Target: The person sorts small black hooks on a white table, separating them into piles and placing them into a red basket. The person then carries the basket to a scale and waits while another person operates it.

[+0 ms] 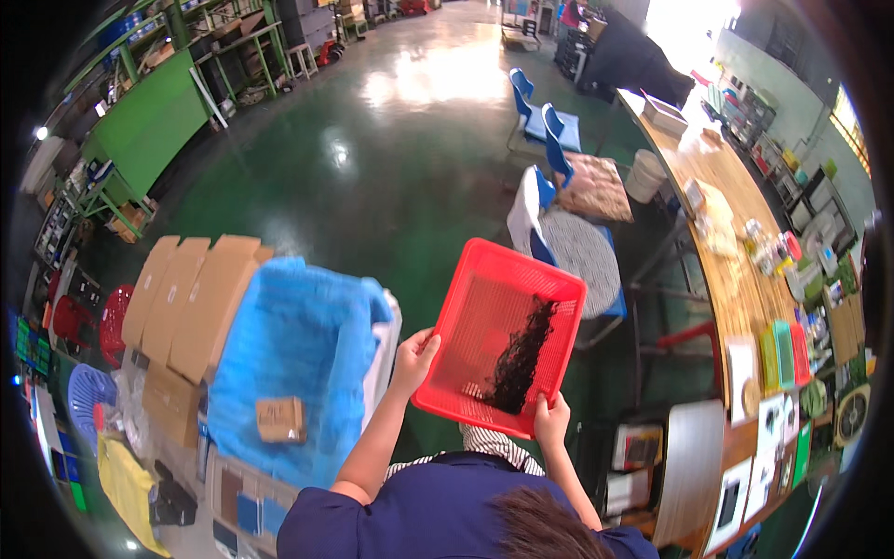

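Between my hands is a red plastic basket with mesh-like walls, held out in front of me and tilted. A heap of small dark pieces lies along its right side; they are too small to make out singly. My left hand grips the basket's left rim, thumb on top. At the near right corner, my right hand is closed on the rim, its thumb showing inside the edge.
To my left stands a bin lined with blue plastic, holding a small cardboard box. Cardboard cartons lean beyond it. Blue chairs with cushions stand ahead on the right, beside a long wooden table. Green floor stretches ahead.
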The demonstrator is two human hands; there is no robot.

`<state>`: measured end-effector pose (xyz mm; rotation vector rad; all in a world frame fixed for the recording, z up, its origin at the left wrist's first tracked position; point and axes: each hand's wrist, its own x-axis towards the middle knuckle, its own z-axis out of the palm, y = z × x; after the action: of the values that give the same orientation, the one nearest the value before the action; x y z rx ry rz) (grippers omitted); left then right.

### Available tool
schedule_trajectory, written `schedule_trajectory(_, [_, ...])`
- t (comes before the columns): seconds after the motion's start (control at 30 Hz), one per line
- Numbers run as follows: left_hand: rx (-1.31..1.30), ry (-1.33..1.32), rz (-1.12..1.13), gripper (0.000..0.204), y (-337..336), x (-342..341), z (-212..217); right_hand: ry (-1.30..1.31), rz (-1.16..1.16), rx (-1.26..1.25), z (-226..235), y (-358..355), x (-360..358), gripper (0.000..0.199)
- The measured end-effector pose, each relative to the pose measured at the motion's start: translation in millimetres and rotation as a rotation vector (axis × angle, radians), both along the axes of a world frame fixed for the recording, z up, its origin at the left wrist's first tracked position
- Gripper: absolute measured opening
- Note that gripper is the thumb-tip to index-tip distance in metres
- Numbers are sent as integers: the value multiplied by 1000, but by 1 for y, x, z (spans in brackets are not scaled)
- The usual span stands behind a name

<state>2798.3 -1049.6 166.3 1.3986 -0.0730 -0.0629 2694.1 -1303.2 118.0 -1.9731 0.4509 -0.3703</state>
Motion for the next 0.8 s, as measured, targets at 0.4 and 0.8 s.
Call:
schedule_trajectory(0.4, [344,-25,508,28,38,376,-52,53,258,-248,14,30,490,18])
schedule_trajectory(0.8, [460,2,39,42,32,906,-35,106,98,36,-30,12,925,14])
